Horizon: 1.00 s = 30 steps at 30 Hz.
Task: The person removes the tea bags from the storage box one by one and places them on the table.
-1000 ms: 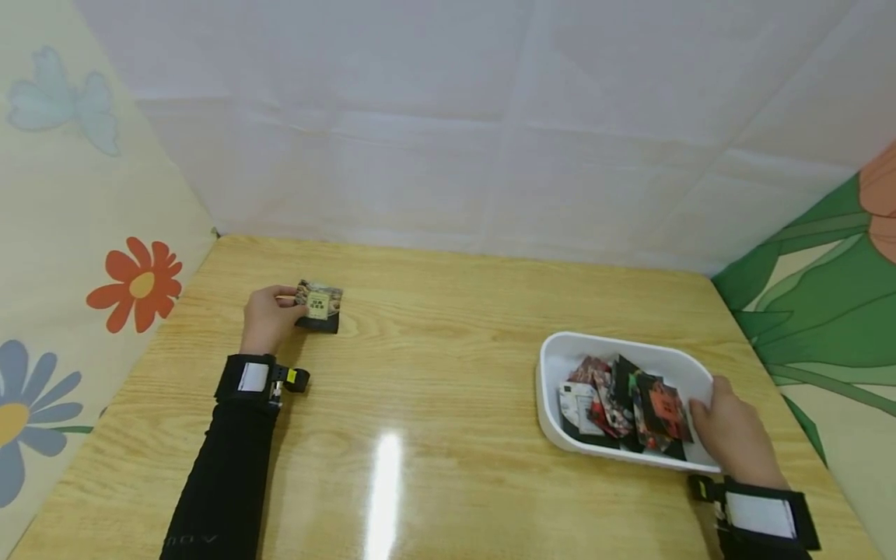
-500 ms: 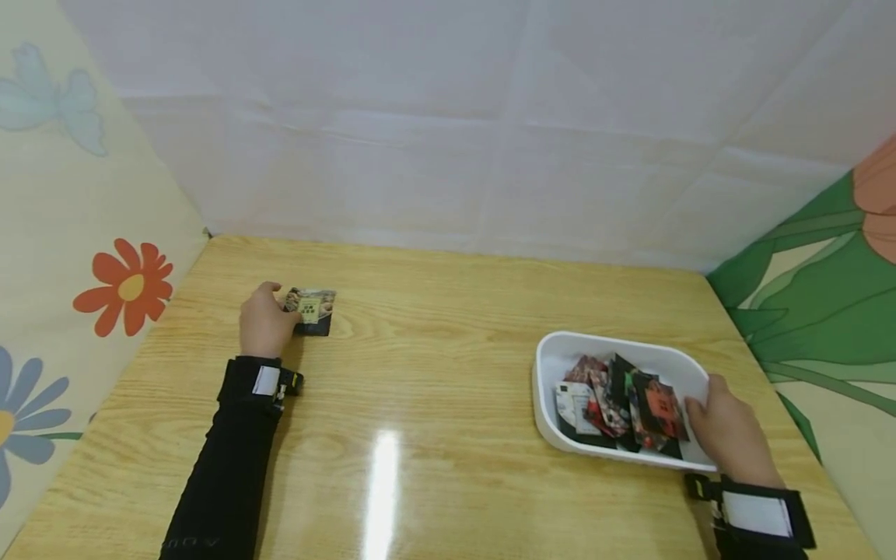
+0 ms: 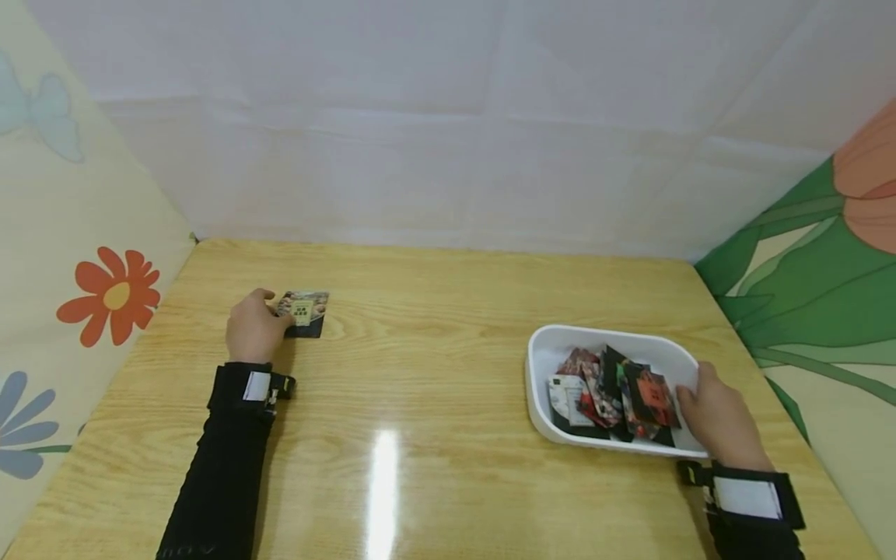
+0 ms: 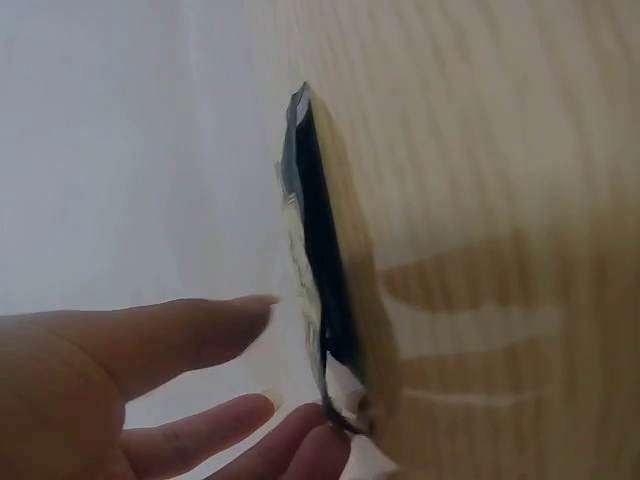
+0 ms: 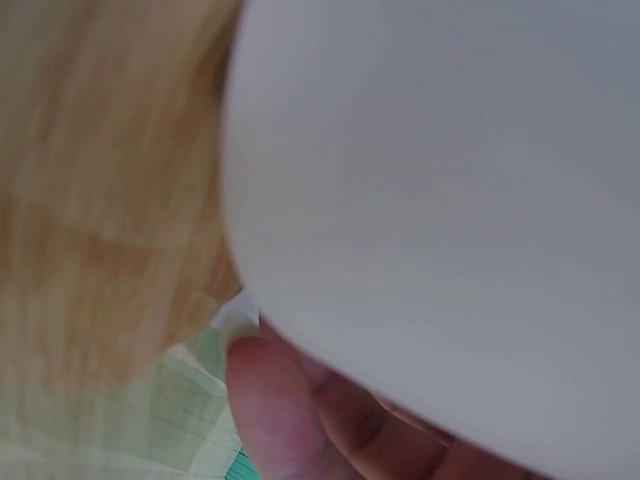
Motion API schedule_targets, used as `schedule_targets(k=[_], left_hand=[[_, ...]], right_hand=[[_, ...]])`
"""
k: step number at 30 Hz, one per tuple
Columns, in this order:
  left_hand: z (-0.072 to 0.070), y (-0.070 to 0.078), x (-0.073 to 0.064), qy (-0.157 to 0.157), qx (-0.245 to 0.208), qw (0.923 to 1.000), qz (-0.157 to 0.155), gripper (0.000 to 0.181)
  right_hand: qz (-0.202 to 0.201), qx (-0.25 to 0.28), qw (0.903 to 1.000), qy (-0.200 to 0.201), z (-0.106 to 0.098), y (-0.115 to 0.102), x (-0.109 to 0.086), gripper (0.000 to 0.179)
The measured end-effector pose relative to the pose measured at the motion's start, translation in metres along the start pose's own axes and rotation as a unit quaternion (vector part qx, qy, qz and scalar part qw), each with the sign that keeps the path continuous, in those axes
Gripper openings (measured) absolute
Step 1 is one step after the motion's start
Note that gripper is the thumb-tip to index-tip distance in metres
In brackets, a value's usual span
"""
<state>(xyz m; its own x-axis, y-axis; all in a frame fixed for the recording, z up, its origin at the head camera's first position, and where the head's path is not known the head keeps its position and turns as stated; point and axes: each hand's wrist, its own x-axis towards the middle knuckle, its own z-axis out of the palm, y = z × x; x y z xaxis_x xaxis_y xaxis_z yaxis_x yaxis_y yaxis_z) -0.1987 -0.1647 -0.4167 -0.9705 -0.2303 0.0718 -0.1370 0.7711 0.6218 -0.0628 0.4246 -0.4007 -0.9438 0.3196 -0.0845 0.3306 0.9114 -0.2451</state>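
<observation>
A small square packet [image 3: 305, 314], dark with a food picture and a pale yellow label, lies flat on the table at the left. My left hand [image 3: 255, 327] is at its left edge. In the left wrist view the thumb stands apart from the packet [image 4: 324, 240], while the other fingertips are right at its lower edge. My right hand [image 3: 721, 416] grips the right end of a white plastic bin [image 3: 542, 389], thumb over the rim and fingers outside. Several sachets [image 3: 616, 397], red, black and white, lie piled in the bin. The bin's wall [image 5: 430, 220] fills most of the right wrist view.
The wood-grain table [image 3: 420, 350] runs back to a white cloth wall [image 3: 448, 155]. Flower-patterned panels [image 3: 42, 233] stand along the left and right sides. A bright light reflection [image 3: 382, 490] shows on the table's near part.
My left hand has lowered the packet, which was tilted up, flat onto the table, and its thumb has come away. The right hand keeps its grip on the bin. The head view shifts slightly.
</observation>
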Motion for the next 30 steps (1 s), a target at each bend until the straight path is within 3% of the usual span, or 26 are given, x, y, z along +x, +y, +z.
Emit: schedule_targets(k=[6, 13, 16, 22, 26, 30], left_hand=[[-0.007, 0.012, -0.004, -0.002, 0.008, 0.9999, 0.014, 0.048], [-0.012, 0.062, -0.027, -0.058, -0.034, 0.9908, 0.117, 0.048], [-0.002, 0.09, -0.044, -0.067, -0.026, 0.9831, 0.168, 0.047], [0.032, 0.134, -0.08, -0.118, -0.028, 0.9585, 0.258, 0.041], [0.053, 0.152, -0.1, -0.152, -0.025, 0.943, 0.295, 0.038], [0.067, 0.161, -0.115, -0.16, -0.014, 0.9336, 0.32, 0.037]], right_hand=[[0.003, 0.001, 1.0, -0.003, 0.001, 0.0, 0.0, 0.054], [-0.008, -0.003, 0.9999, 0.006, -0.002, 0.0, 0.001, 0.051], [-0.009, -0.004, 0.9999, 0.009, -0.003, 0.0, 0.001, 0.05], [-0.011, 0.001, 0.9999, 0.007, -0.001, 0.001, 0.0, 0.051], [-0.006, 0.003, 1.0, 0.003, -0.001, 0.002, 0.0, 0.052], [-0.002, 0.0, 1.0, 0.001, 0.0, 0.001, 0.0, 0.053]])
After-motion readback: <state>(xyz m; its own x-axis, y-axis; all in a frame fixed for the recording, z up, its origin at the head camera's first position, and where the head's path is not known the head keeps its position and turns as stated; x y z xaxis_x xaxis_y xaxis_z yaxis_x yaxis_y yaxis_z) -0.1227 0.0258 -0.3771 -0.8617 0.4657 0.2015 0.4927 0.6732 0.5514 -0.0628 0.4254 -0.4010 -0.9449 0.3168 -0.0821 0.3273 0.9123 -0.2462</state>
